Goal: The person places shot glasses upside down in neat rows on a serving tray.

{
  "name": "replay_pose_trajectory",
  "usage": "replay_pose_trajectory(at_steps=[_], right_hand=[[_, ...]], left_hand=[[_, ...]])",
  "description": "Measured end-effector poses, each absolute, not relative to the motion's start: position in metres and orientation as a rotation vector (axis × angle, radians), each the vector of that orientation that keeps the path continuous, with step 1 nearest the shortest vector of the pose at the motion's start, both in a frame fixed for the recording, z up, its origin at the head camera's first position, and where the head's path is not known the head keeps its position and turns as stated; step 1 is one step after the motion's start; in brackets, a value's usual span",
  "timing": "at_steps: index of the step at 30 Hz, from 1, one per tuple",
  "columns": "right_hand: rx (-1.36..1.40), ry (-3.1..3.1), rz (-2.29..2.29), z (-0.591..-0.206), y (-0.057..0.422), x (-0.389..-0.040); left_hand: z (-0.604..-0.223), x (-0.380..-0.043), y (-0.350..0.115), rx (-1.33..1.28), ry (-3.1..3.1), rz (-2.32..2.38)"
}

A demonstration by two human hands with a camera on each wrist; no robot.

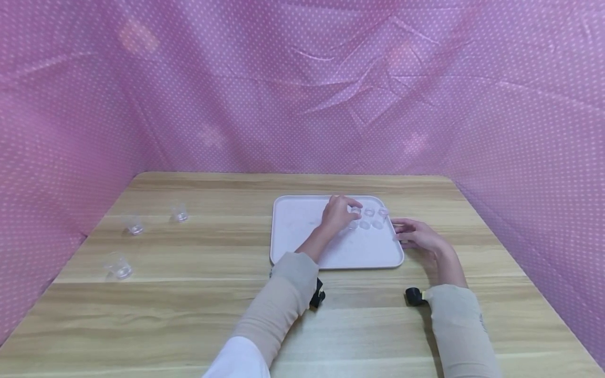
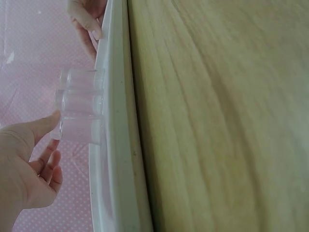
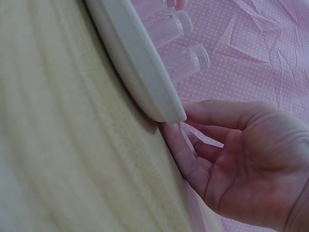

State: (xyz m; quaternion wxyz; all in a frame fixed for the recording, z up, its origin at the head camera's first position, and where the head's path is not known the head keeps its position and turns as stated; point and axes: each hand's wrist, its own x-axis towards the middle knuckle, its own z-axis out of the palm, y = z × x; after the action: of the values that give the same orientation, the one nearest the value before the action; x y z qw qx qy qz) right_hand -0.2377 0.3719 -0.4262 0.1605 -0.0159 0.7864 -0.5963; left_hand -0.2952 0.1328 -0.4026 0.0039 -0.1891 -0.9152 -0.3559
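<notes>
Three small clear plastic cups stand upside down in a row on a white tray [image 1: 302, 226]. My left hand [image 1: 336, 214] pinches the raised base of the leftmost cup [image 2: 79, 129] between thumb and fingers. The middle cup [image 2: 79, 102] and the rightmost cup [image 3: 181, 65] stand close beside it. At the tray's right edge, my right hand [image 1: 420, 235] holds the rim, its fingertips [image 3: 176, 137] against the edge in the right wrist view.
On the left side of the wooden table [image 1: 198, 315] are three more clear cups: a near one [image 1: 122, 269], a middle one [image 1: 135, 226] and a far one [image 1: 179, 212]. A pink dotted cloth [image 1: 302, 105] hangs around the back and sides.
</notes>
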Motion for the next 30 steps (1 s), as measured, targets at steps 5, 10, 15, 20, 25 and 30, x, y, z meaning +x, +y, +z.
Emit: replay_pose_trajectory(at_steps=[5,10,15,20,25,30], right_hand=[[-0.063,2.248,-1.703,-0.425,0.369,-0.239],[-0.056,2.247,-1.699,-0.424,0.368,-0.238],[-0.069,2.244,-1.696,-0.423,0.368,-0.238],[-0.086,2.243,-1.703,-0.424,0.369,-0.239],[-0.091,2.247,-1.703,-0.425,0.371,-0.237],[-0.104,2.257,-1.684,-0.427,0.371,-0.236]], left_hand=[[-0.401,-0.296,0.127,-0.577,-2.874,-1.105],[-0.397,-0.298,0.111,-0.581,-2.819,-1.168],[-0.387,-0.302,0.084,-0.579,-2.725,-1.198],[-0.377,-0.304,0.051,-0.507,-2.673,-1.259],[-0.375,-0.307,0.014,-0.405,-2.636,-1.326],[-0.375,-0.307,-0.022,-0.285,-2.579,-1.451]])
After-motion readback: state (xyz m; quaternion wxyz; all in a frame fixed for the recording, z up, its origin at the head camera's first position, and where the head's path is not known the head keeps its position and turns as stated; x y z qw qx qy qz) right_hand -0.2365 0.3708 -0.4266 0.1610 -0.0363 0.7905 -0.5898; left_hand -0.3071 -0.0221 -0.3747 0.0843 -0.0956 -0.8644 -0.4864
